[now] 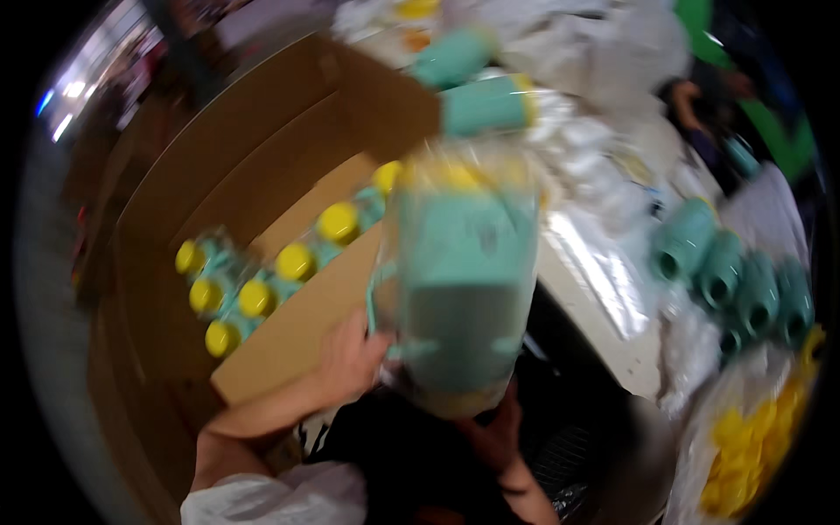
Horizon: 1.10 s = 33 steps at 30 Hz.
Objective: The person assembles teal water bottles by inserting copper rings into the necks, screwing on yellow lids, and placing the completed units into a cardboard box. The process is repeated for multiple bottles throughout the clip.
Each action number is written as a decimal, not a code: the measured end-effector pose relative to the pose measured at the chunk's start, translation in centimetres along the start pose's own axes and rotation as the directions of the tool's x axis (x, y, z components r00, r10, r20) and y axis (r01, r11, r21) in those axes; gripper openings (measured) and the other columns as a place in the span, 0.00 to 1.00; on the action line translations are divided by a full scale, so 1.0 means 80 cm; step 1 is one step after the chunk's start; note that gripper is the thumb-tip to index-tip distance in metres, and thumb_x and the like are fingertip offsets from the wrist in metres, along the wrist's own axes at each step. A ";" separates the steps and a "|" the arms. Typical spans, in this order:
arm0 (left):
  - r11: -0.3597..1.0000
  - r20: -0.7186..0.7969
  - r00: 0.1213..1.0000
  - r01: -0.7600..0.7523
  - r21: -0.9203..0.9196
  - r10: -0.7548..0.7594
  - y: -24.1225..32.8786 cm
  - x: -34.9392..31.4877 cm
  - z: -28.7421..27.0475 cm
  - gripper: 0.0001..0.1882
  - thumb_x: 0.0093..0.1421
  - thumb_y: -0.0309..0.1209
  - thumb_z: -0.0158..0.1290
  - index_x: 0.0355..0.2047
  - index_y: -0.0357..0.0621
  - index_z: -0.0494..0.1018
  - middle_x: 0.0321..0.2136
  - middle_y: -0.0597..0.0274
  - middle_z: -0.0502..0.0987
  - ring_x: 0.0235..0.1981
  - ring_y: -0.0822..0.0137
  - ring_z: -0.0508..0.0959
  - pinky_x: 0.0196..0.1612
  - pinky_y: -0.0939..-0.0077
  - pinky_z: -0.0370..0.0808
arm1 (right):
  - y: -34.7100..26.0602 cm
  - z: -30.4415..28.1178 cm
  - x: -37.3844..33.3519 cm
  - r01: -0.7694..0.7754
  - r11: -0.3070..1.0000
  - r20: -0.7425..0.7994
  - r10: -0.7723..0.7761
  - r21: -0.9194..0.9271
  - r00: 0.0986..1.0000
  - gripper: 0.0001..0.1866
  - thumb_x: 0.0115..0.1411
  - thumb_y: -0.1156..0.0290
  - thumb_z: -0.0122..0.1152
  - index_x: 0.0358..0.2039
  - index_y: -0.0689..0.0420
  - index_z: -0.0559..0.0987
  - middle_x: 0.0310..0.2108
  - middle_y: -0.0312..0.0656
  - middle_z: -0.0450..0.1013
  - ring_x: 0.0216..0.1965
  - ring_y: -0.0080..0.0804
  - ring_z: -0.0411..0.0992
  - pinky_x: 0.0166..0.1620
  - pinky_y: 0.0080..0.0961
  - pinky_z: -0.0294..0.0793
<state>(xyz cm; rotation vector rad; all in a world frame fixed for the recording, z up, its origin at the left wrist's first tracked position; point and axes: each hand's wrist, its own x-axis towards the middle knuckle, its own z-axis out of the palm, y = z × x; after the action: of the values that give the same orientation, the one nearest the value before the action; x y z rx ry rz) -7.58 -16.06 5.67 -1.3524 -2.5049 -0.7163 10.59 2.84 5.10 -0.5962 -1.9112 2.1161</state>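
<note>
Teal yellow-topped jug (465,241) in clear plastic (437,166), long axis up-frame; left hand (352,354) curled on its handle (372,302); right hand (497,430) below, grip unclear

Jug (468,236) before me, box (245,166) at left
Several jugs (258,299) sit in it; more jugs (757,293) lie on the table (634,372) to my right.

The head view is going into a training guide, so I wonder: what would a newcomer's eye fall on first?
Probably the large teal jug in clear plastic at the centre, blurred, with the left hand at its handle and the right hand under it. Next come the bright yellow-capped containers inside the cardboard box to the left, then the yellow pieces at lower right.
</note>
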 end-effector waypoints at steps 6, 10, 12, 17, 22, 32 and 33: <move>0.832 -0.051 0.864 0.465 -0.304 -0.501 -0.196 -0.036 -0.122 0.16 0.65 0.34 0.48 0.47 0.37 0.73 0.41 0.46 0.78 0.42 0.49 0.77 0.48 0.60 0.73 | -0.120 0.112 0.077 0.360 0.933 0.499 -0.315 0.005 0.807 0.43 0.52 0.72 0.73 0.66 0.61 0.62 0.59 0.49 0.64 0.49 0.37 0.72 0.48 0.29 0.74; 0.471 0.292 0.577 0.805 -0.360 -0.763 -0.415 -0.079 -0.070 0.25 0.73 0.42 0.33 0.53 0.37 0.72 0.50 0.53 0.75 0.46 0.55 0.75 0.53 0.60 0.70 | -0.049 0.061 0.095 0.276 0.945 0.323 -0.210 -0.174 0.923 0.41 0.53 0.75 0.72 0.65 0.60 0.62 0.56 0.47 0.66 0.46 0.35 0.73 0.47 0.28 0.74; 0.168 0.521 0.618 0.724 -0.669 -0.589 -0.458 -0.144 -0.045 0.26 0.72 0.45 0.34 0.53 0.38 0.73 0.48 0.54 0.78 0.43 0.62 0.78 0.48 0.63 0.75 | -0.004 0.018 0.090 0.077 0.979 0.131 -0.052 -0.189 0.990 0.38 0.54 0.76 0.71 0.64 0.58 0.64 0.53 0.43 0.67 0.44 0.30 0.72 0.45 0.25 0.74; 0.257 0.421 0.518 0.804 -0.536 -0.744 -0.473 -0.141 -0.045 0.24 0.70 0.42 0.40 0.56 0.37 0.70 0.49 0.53 0.77 0.45 0.60 0.77 0.51 0.63 0.75 | -0.024 -0.185 0.101 -0.076 0.963 -0.491 -0.064 -0.259 0.869 0.27 0.58 0.78 0.65 0.56 0.61 0.66 0.47 0.43 0.70 0.40 0.26 0.71 0.43 0.23 0.75; 0.412 0.117 0.434 0.895 -0.173 -0.893 -0.444 -0.126 -0.043 0.24 0.68 0.39 0.46 0.58 0.37 0.67 0.50 0.52 0.76 0.48 0.58 0.76 0.54 0.62 0.74 | -0.089 -0.409 0.162 -0.196 0.724 -0.735 -0.678 -0.662 -0.021 0.40 0.50 0.67 0.75 0.57 0.66 0.62 0.54 0.53 0.59 0.55 0.43 0.61 0.59 0.39 0.63; 0.905 -0.321 0.887 0.202 -0.375 -0.331 -0.228 0.138 0.069 0.27 0.62 0.28 0.50 0.62 0.39 0.63 0.56 0.51 0.69 0.58 0.56 0.69 0.62 0.62 0.65 | -0.191 -0.475 0.112 -0.522 0.226 -0.365 -0.913 -0.823 0.181 0.26 0.42 0.71 0.75 0.44 0.52 0.76 0.47 0.47 0.65 0.52 0.52 0.62 0.56 0.45 0.65; 0.901 -0.142 0.964 0.149 -0.407 -0.223 -0.165 0.184 0.081 0.27 0.61 0.22 0.50 0.62 0.39 0.61 0.56 0.54 0.66 0.57 0.58 0.67 0.63 0.64 0.62 | -0.193 -0.457 0.097 -0.445 0.174 -0.272 -0.948 -0.879 0.167 0.24 0.42 0.71 0.75 0.42 0.52 0.78 0.46 0.47 0.66 0.51 0.51 0.63 0.53 0.43 0.66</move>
<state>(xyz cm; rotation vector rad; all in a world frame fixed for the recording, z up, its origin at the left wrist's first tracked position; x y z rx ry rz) -26.41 -8.15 1.74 -1.0917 -2.4448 -1.3840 18.29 40.81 16.78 -1.0237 -1.7524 -0.4379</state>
